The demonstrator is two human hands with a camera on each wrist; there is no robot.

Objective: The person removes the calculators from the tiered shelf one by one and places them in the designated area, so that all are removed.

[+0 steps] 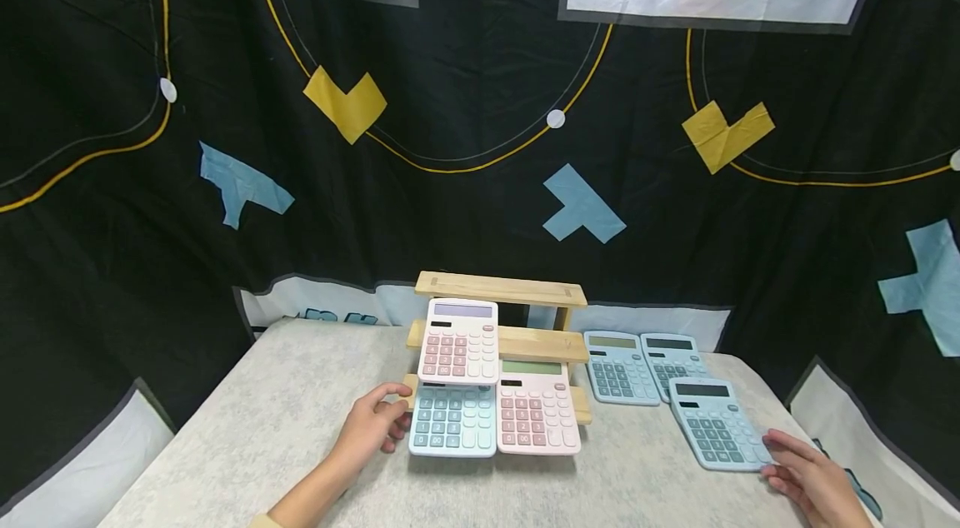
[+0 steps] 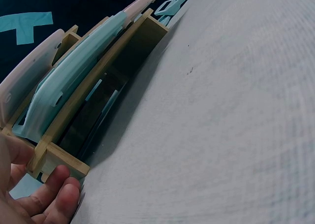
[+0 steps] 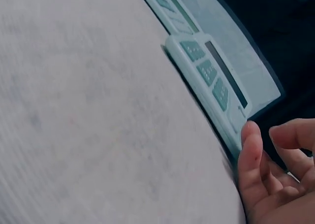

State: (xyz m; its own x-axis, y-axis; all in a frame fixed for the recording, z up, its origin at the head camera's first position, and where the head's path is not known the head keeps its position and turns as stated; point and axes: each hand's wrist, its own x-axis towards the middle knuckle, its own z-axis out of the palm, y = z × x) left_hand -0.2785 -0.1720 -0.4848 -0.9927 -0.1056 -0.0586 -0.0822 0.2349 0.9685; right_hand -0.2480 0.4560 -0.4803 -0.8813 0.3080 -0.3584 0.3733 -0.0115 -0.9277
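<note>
Left hand (image 1: 369, 428) around the wooden stand (image 1: 542, 344)'s end, right hand (image 1: 813, 478) loosely parted at the front blue calculator (image 1: 720, 425)'s edge.

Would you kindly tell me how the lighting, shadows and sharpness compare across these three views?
Head view: bright and fairly even, with a soft shadow on the table below the lower pink calculator; left wrist: dimmer, with deep shadow under the wooden stand; right wrist: also dim, the table soft and key labels on the nearest blue calculator too indistinct to read.
</note>
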